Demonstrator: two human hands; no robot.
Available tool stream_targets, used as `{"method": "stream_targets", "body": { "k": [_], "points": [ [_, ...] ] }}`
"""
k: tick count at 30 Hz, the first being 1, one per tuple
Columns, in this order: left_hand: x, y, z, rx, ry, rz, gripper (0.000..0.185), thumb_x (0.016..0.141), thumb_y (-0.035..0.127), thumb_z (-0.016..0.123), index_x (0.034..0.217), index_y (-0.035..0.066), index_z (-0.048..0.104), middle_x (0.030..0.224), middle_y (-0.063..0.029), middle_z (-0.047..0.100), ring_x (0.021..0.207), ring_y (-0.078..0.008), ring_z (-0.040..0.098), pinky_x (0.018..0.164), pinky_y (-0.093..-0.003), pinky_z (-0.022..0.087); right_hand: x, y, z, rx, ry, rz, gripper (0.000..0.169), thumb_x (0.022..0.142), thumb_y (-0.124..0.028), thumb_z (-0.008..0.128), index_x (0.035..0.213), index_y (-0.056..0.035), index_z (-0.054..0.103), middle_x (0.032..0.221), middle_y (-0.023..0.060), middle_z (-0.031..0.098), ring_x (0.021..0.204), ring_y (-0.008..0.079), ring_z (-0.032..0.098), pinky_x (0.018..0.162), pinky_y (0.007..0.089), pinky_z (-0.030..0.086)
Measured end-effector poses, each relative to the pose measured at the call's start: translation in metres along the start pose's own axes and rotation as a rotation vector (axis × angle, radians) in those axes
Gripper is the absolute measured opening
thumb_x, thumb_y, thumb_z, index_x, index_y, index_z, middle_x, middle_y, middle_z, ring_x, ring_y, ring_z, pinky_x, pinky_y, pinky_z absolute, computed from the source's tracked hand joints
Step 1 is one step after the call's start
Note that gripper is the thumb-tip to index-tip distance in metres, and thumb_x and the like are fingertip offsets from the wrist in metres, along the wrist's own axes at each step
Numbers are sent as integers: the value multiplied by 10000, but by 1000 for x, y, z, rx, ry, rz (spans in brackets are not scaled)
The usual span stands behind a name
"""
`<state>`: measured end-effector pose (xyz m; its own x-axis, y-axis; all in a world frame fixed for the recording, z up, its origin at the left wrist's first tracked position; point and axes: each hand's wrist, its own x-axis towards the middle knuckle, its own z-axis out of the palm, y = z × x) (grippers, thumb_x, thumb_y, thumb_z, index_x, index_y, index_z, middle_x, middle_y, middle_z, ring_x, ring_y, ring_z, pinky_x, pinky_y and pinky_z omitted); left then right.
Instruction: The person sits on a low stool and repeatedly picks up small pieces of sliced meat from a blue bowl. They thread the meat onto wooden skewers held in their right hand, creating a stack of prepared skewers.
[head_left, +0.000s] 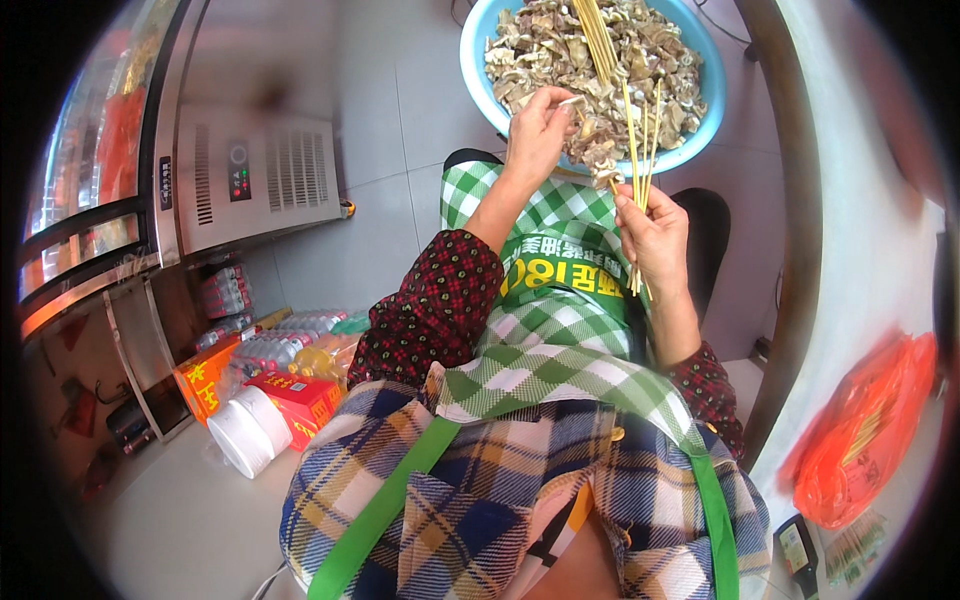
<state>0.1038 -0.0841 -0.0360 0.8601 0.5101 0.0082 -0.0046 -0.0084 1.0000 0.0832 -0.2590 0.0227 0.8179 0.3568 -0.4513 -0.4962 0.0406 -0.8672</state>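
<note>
My right hand (654, 232) grips the lower end of a bamboo skewer loaded with food pieces (600, 154), along with several bare bamboo skewers (646, 161) that fan upward from the fingers. My left hand (536, 135) pinches a small pale food piece (571, 100) at the far end of the loaded skewer. Both hands are over the near rim of a light blue plastic basin (480, 82). Greyish-brown cut food pieces (540, 45) fill it; whether they are mushroom or meat I cannot tell. A bundle of bare skewers (595, 37) lies on top of the heap.
A green-checked apron (555, 315) covers my lap. To the left stand a metal appliance with vents (259, 180), packs of bottles (300, 334), a red box (304, 401) and white rolls or tubs (247, 431). Right, a red plastic bag (862, 442) with skewers lies on a white surface.
</note>
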Motion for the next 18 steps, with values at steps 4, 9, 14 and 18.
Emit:
{"method": "stream_targets", "body": {
  "k": [4,9,14,18],
  "points": [
    [-3,2,0,164,-117,-105,212,853,116,497,1034,62,592,765,-68,621,645,-100,592,571,-252,462,0,5,-2,-6,7,-7,105,826,-32,563,914,19,584,619,25,529,331,25,356,299,169,254],
    [-6,1,5,305,-80,4,223,838,139,496,1009,55,613,807,-129,631,695,-198,611,635,-300,465,1,9,-1,5,20,36,102,824,-31,561,911,19,583,617,27,532,329,26,354,299,170,254],
    [-6,-2,10,383,-38,213,263,884,224,474,980,41,636,627,-56,567,569,-110,515,546,-260,417,3,9,-2,21,41,42,118,822,-50,571,915,22,586,603,27,530,327,29,354,294,175,251],
    [-6,0,10,401,-49,143,267,876,200,451,952,27,640,597,-82,556,552,-129,527,537,-271,419,5,7,-1,11,50,33,132,818,-72,580,903,27,595,577,23,522,327,31,357,288,179,242]
  ]
}}
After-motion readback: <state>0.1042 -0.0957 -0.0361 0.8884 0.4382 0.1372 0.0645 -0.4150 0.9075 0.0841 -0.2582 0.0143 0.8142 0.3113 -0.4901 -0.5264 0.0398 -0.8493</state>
